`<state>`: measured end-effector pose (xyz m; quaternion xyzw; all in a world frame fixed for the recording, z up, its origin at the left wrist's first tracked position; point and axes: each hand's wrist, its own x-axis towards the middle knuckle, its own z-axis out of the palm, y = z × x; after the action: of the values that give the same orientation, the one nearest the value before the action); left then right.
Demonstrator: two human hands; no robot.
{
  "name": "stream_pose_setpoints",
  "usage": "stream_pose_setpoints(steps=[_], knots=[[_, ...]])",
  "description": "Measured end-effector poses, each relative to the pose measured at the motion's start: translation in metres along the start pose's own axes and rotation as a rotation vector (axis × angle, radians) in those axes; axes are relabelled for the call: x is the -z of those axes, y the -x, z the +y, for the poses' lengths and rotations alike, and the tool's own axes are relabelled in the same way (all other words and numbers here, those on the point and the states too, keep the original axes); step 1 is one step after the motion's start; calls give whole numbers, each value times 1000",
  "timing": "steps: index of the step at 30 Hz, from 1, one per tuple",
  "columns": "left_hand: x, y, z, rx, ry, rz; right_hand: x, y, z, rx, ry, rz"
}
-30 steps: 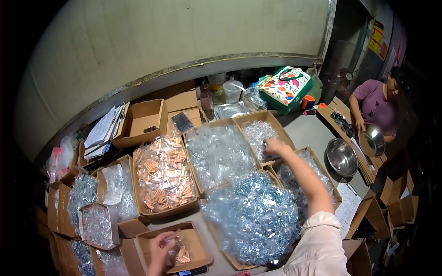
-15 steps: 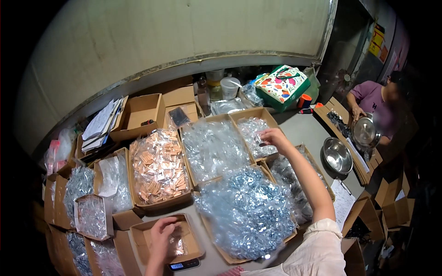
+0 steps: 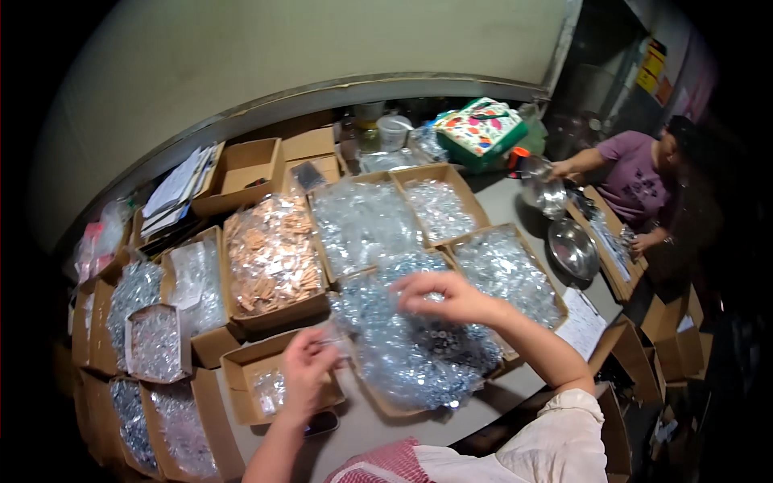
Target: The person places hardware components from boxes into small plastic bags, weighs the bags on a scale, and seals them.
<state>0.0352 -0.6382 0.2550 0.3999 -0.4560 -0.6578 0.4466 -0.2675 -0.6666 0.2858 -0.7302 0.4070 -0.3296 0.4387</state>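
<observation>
- Head view, lower centre: the left hand (image 3: 304, 372) hovers over a small open box (image 3: 241, 378), fingers curled around a clear packet (image 3: 334, 344) held at its upper edge.
- Centre: the right hand (image 3: 441, 296) sits over a heap of clear bags (image 3: 419, 354) in a big carton; fingers are bent and pinched, and whether they grip a bag I cannot tell.
- Left of centre: a box of tan pieces (image 3: 272, 253).
- Under the left wrist: a dark phone (image 3: 322, 422) on the grey table (image 3: 378, 427).
- Upper right: another person (image 3: 636, 173) near steel bowls (image 3: 572, 245).
- Top centre: a flowered green box (image 3: 481, 129).
</observation>
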Motion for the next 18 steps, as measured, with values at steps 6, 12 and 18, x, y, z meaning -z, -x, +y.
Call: stream_pose_setpoints(steps=[6, 12, 18], knots=[[117, 34, -63, 30, -202, 253, 134, 74, 123, -436, 648, 663], [154, 46, -98, -4, -342, 267, 125, 111, 172, -587, 776, 651], [122, 46, -73, -81, -337, 331, 105, 95, 82, -314, -152, 842]])
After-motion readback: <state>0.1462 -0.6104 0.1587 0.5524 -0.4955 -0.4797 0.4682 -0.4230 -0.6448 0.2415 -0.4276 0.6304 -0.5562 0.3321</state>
